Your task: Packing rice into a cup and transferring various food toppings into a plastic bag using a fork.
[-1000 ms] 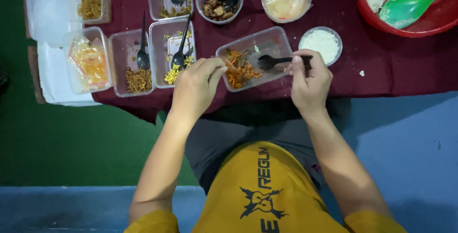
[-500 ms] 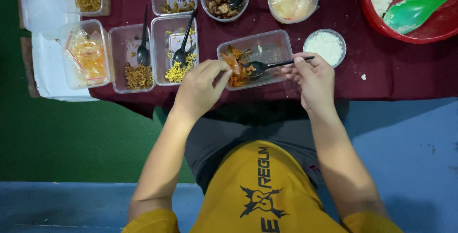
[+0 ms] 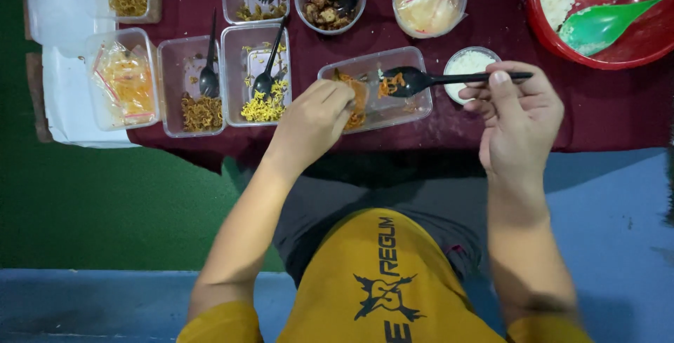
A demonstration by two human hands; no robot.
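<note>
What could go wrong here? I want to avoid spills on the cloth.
The black plastic spoon, loaded with orange shredded food, is held level by the right hand over the clear rectangular plastic container; strands might drop onto the maroon tablecloth. The left hand at the container's rim could tip it.

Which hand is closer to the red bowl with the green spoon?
The right hand. It sits just below and left of the red bowl, holding a black spoon. The left hand is much farther left, at a clear tub.
</note>
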